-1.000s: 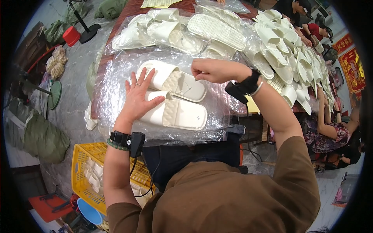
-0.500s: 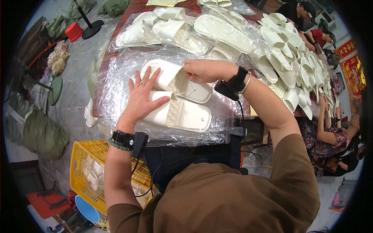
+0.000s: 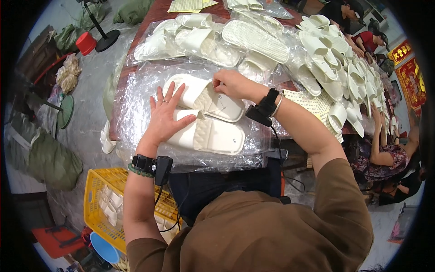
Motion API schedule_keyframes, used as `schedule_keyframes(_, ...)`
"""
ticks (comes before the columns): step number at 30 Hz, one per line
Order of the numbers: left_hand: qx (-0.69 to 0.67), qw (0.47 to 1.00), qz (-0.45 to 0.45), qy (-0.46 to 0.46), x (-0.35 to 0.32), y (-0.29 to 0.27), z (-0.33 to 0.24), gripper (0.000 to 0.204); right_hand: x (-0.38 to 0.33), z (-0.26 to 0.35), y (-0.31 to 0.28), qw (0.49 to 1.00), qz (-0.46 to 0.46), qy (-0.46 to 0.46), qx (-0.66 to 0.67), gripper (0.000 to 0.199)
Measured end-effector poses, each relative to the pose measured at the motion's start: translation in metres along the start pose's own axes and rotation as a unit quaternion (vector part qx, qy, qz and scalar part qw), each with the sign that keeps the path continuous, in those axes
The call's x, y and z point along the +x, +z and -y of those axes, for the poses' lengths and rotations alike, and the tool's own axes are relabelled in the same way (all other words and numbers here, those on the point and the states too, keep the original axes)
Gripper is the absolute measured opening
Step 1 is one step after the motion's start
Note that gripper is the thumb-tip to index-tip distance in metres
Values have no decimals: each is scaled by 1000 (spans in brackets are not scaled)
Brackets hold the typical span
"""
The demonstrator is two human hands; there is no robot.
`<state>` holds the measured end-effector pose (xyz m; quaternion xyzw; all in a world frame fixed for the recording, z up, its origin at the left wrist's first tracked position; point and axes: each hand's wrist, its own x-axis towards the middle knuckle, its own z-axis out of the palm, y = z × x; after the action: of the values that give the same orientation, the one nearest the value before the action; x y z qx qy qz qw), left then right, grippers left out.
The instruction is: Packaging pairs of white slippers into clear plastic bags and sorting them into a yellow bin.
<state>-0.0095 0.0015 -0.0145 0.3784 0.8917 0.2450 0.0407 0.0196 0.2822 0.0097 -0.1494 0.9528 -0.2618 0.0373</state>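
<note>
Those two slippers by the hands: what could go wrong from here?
The slippers lie on wrinkled, shiny plastic, so they might slide if the left hand eased off. The right forearm passes over yellow sheets and could drag them if it touches. The loose pile further right might topple if bumped.

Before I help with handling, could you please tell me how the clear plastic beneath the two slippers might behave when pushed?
The clear plastic looks thin and creased, so it is probably floppy. Its glossy sheen suggests it could be slippery. The slippers resting on it may shift with it.
</note>
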Motion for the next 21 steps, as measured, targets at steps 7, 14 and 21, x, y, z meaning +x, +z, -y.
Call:
schedule_keyframes(7, -43, 999, 0, 2, -3, 1, 12, 92, -18, 35, -8, 997, -52, -35, -51, 19)
schedule_keyframes(14, -270, 963, -5, 11, 4, -6, 30, 81, -31, 95, 32, 999, 3, 52, -15, 43)
schedule_keyframes(21, -450, 891, -22, -51, -11, -7, 54, 73, -10, 80, 56, 997, -69, 7, 31, 21)
